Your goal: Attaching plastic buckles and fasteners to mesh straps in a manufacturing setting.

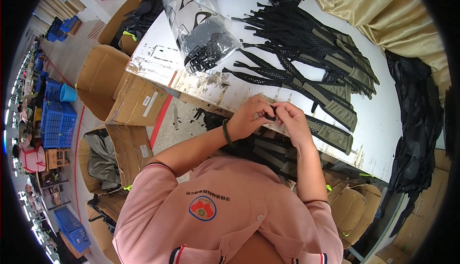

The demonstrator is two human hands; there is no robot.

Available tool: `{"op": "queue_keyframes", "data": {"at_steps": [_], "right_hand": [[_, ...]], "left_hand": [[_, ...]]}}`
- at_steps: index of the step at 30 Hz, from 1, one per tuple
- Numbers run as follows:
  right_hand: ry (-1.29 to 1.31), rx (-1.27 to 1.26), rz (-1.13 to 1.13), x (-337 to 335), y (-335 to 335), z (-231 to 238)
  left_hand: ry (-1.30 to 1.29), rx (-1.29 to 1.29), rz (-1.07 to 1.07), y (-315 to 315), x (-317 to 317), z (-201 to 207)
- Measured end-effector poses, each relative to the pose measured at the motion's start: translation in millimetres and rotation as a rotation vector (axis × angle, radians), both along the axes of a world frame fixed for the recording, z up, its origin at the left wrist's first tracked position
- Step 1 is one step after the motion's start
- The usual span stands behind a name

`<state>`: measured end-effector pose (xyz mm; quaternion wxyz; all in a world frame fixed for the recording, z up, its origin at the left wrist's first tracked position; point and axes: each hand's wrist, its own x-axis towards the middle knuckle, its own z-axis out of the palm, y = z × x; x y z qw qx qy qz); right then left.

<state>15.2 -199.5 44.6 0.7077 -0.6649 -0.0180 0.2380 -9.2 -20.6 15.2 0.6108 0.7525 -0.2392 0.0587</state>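
Just over the table's near edge, my left hand (250, 116) pinches a small black piece (271, 117) that looks like a plastic buckle. My right hand (293, 124) closes its fingertips on the same piece from the other side; a strap end there is mostly hidden by the fingers. A black and olive strap panel (330, 134) lies beside my right hand. Beyond my hands, several more such strap panels (316, 48) are piled with narrow tails pointing left. A clear plastic bag (201, 29) lies farther back, with black plastic buckles (207, 57) in its near end.
The white table (153, 53) has worn, stained edges. Open cardboard boxes (120, 91) stand at its left, and one box holds grey fabric (103, 158). More dark straps (273, 151) hang below the near edge. Gold curtains (378, 10) and black sheeting (414, 120) border the right side.
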Motion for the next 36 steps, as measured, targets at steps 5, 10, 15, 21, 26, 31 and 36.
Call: {"op": "queue_keyframes", "data": {"at_steps": [5,10,15,21,26,31,36], "right_hand": [[-0.162,-0.141,0.071,1.6,-1.6,-7.0],[-0.089,-0.15,0.065,9.1,-10.1,-3.1],[-0.082,-0.135,0.179,14.4,-10.2,21.2],[-0.144,-0.27,0.494,9.0,-0.3,27.3],[-0.07,-0.245,0.551,12.3,1.1,22.8],[-0.14,-0.283,0.426,18.1,-0.3,2.9],[-0.642,-0.575,-0.143,67.5,-50.4,-13.7]], "left_hand": [[0.211,-0.022,-0.125,-0.2,-7.3,-1.2],[0.724,-0.463,-0.308,8.1,-26.2,3.9],[0.638,-0.423,-0.23,26.8,-26.6,0.6],[0.332,-0.046,-0.155,24.8,-19.9,11.5],[0.217,0.038,-0.191,24.6,-17.4,8.6],[0.361,0.028,-0.251,23.9,-26.0,3.9],[1.124,-0.547,-0.387,54.4,-59.9,3.8]]}}
